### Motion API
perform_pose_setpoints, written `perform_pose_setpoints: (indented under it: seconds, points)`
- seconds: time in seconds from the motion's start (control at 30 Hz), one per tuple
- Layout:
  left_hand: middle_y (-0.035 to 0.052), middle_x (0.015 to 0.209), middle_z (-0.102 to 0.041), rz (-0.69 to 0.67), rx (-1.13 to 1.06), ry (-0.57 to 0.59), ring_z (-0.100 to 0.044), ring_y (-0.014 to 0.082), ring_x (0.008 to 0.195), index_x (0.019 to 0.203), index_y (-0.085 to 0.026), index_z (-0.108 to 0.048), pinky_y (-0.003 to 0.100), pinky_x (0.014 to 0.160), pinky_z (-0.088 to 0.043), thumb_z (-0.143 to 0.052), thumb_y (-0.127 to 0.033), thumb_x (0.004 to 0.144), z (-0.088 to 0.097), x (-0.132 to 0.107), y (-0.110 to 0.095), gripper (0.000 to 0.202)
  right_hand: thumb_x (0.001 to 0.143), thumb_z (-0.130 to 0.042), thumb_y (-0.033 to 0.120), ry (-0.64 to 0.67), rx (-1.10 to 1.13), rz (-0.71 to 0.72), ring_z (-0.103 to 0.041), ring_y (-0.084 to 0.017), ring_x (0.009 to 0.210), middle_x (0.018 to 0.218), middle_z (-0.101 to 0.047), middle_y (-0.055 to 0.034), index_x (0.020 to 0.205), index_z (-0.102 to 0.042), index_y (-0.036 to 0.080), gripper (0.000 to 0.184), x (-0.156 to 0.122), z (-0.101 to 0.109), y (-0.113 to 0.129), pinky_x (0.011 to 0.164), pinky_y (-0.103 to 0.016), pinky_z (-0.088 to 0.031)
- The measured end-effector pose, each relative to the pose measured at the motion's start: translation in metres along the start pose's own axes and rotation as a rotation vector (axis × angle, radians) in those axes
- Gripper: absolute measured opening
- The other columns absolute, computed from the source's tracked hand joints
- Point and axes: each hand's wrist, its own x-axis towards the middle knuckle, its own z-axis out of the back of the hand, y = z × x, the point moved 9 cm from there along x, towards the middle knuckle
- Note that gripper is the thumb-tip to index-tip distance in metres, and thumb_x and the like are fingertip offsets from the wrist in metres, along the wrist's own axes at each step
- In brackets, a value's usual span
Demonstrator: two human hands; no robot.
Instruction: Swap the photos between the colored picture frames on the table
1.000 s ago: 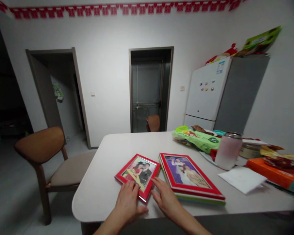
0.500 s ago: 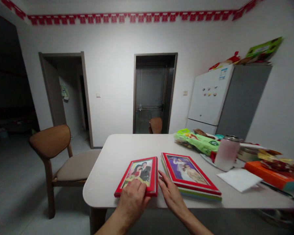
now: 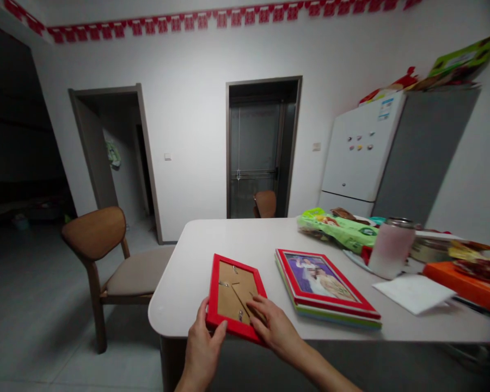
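Observation:
A red picture frame [image 3: 213, 288] is turned back side up at the table's near edge, its brown backing board with metal clips and a stand showing. My left hand [image 3: 204, 337] grips its near left corner, thumb on top of the red rim. On the right side, my right hand [image 3: 275, 326] lies over the rim and backing, fingers bent near the stand; what its fingertips hold, if anything, is hard to make out. To the right lies a stack of frames, the topmost a red picture frame [image 3: 326, 277] with a photo facing up, above a green-edged one.
On the white table [image 3: 179, 272] stand a pink-white jar [image 3: 392, 249], a green package [image 3: 338, 228], white paper [image 3: 414, 293] and an orange box [image 3: 465, 283]. A wooden chair [image 3: 96, 234] is at the left, a fridge [image 3: 361, 147] at the back right.
The small red frame has been flipped from photo side up to backing side up. My left hand moved to its near left corner, and my right hand came onto its right side.

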Motion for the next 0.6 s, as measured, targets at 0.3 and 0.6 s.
perform_pose_setpoints:
  seconds: [0.3, 0.6]
  points:
    - [0.0090, 0.109, -0.056, 0.060, 0.224, 0.187, -0.053, 0.0173, 0.097, 0.121, -0.012, -0.032, 0.024, 0.081, -0.040, -0.048, -0.026, 0.071, -0.009, -0.018, 0.032, 0.054, 0.067, -0.048, 0.023, 0.116, -0.174, 0.061, -0.048, -0.023, 0.100, 0.112, -0.051, -0.0121, 0.097, -0.061, 0.020, 0.032, -0.003, -0.010, 0.000, 0.085, -0.032, -0.035]
    - [0.0117, 0.120, -0.046, -0.304, 0.524, 0.334, -0.039, 0.0252, 0.112, 0.103, -0.016, -0.052, 0.043, 0.096, -0.028, -0.063, -0.019, 0.062, -0.033, -0.015, -0.003, 0.043, 0.063, -0.048, 0.011, 0.289, -0.063, 0.278, -0.050, -0.017, 0.094, 0.107, -0.052, -0.0073, 0.082, -0.065, 0.020, 0.027, 0.002, -0.020, 0.038, 0.080, -0.026, -0.037]
